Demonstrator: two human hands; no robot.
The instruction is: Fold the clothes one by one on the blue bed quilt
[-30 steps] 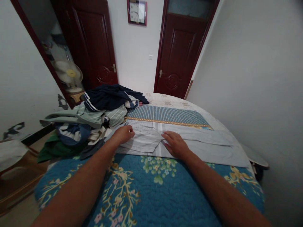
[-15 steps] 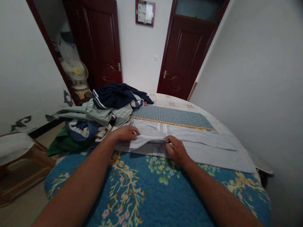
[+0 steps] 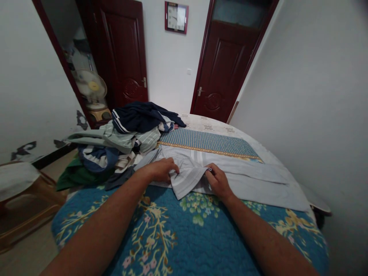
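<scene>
A light grey shirt (image 3: pixel 244 168) with fine stripes at its left part lies lengthwise across the table, its long plain part reaching to the right. My left hand (image 3: pixel 165 169) is closed on the cloth near the striped part, thumb and fingers together. The fingers of my right hand (image 3: pixel 217 180) pinch the hem edge of what looks like a sleeve (image 3: pixel 188 178). Between the hands this sleeve spreads out, its lower corner hanging toward me over the quilted cloth. My left fingertips are partly hidden by folds.
A heap of clothes (image 3: pixel 143 119), navy, pale green, blue and dark green, rises at the left of the table. A blue floral quilted cover (image 3: pixel 195 237) lies under the shirt, over a pale tablecloth (image 3: pixel 212 122). A stool (image 3: pixel 20 178) stands at the left; walls close in both sides.
My left hand has moved right, closer to the right hand. The sleeve, a narrow flattened fold before, now opens out and its corner drops toward me. My right hand has shifted slightly right.
</scene>
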